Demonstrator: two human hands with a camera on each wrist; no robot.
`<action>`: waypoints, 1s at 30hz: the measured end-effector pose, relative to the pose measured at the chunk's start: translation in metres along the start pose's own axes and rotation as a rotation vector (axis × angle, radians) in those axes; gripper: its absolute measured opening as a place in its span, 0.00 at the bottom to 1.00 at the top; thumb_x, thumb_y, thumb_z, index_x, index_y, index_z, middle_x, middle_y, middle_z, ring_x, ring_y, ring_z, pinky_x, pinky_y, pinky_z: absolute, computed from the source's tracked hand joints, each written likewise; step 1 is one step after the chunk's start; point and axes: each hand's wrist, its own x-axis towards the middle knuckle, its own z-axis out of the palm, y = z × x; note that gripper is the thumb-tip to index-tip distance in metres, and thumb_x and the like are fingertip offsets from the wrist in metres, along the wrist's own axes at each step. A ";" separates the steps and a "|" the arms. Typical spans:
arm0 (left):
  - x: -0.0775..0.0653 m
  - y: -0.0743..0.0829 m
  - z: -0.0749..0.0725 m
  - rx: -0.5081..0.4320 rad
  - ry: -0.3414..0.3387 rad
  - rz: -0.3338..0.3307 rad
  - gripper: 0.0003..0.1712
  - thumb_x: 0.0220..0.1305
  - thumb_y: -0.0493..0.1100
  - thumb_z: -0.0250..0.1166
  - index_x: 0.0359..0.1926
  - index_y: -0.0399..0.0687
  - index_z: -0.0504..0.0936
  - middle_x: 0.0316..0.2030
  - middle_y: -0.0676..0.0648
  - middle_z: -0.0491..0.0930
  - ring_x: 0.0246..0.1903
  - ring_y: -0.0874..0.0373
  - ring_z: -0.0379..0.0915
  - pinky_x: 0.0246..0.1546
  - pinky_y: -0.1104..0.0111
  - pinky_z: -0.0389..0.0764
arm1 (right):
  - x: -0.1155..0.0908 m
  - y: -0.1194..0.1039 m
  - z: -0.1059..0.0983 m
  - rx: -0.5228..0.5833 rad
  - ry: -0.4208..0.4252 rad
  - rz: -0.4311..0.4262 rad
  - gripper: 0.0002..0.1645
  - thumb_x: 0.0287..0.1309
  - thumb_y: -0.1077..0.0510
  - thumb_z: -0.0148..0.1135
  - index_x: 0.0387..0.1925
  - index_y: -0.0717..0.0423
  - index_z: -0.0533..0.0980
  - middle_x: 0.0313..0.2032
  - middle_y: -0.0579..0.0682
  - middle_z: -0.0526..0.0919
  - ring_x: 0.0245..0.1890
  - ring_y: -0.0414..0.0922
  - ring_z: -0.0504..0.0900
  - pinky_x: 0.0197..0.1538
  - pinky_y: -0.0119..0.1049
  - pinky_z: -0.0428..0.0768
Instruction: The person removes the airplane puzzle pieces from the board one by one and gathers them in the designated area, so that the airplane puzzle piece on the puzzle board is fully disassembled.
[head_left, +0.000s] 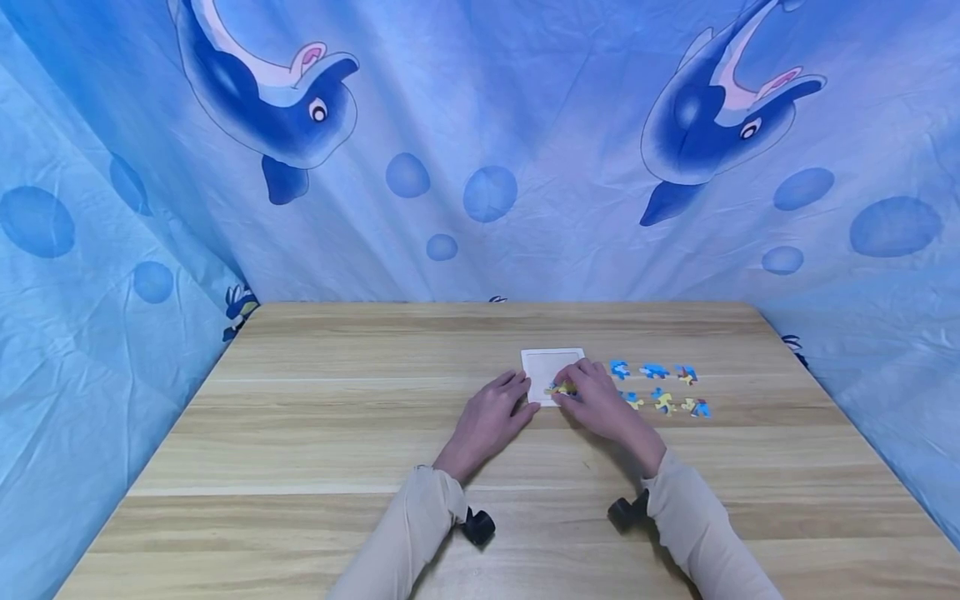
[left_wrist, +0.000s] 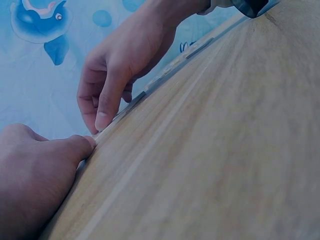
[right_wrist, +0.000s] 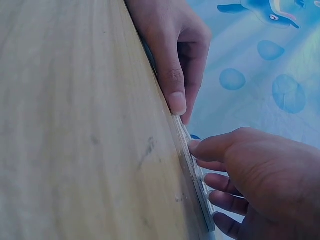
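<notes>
A small square white puzzle tray (head_left: pixel 551 364) with a raised rim lies on the wooden table. At its near left corner my left hand (head_left: pixel 489 418) holds it, fingers along the left edge and thumb at the near edge. Over the tray's near right part, my right hand (head_left: pixel 600 404) pinches a mostly yellow puzzle piece (head_left: pixel 561 388) between thumb and fingers; the hand hides part of it. Seen edge-on in the right wrist view, the tray (right_wrist: pixel 200 192) lies under the right hand's fingers, with the left thumb (right_wrist: pixel 177 102) on its edge.
Right of the tray, several loose blue and yellow puzzle pieces (head_left: pixel 663 401) lie in two rows on the table (head_left: pixel 337 450). A blue cloth (head_left: pixel 450 92) printed with dolphins and bubbles hangs behind and at both sides. Each wrist wears a small black camera (head_left: pixel 477 527).
</notes>
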 end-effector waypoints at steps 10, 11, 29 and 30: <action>0.000 -0.001 0.000 -0.006 0.015 0.008 0.27 0.68 0.56 0.58 0.59 0.44 0.78 0.61 0.45 0.75 0.63 0.51 0.68 0.60 0.59 0.73 | 0.001 0.001 0.000 0.025 0.013 -0.003 0.12 0.60 0.55 0.65 0.43 0.53 0.74 0.41 0.52 0.72 0.44 0.53 0.67 0.45 0.45 0.67; 0.000 -0.001 0.000 -0.003 0.015 0.009 0.27 0.68 0.56 0.58 0.59 0.44 0.78 0.60 0.45 0.75 0.63 0.51 0.68 0.60 0.60 0.73 | 0.001 0.001 0.000 0.026 0.013 -0.004 0.12 0.60 0.55 0.65 0.43 0.53 0.73 0.41 0.52 0.72 0.44 0.53 0.67 0.45 0.45 0.67; 0.000 0.000 -0.002 -0.005 -0.005 -0.003 0.27 0.68 0.57 0.58 0.59 0.45 0.78 0.61 0.46 0.74 0.63 0.52 0.67 0.60 0.60 0.73 | 0.000 0.000 -0.003 0.020 0.029 -0.018 0.12 0.59 0.58 0.65 0.44 0.55 0.76 0.43 0.53 0.75 0.46 0.55 0.68 0.48 0.49 0.67; 0.000 0.000 -0.002 -0.005 -0.004 -0.003 0.27 0.68 0.57 0.58 0.59 0.45 0.78 0.61 0.46 0.74 0.63 0.52 0.67 0.60 0.60 0.73 | 0.000 0.001 -0.003 0.016 0.030 -0.022 0.11 0.59 0.59 0.64 0.44 0.55 0.77 0.43 0.53 0.75 0.47 0.55 0.68 0.48 0.49 0.67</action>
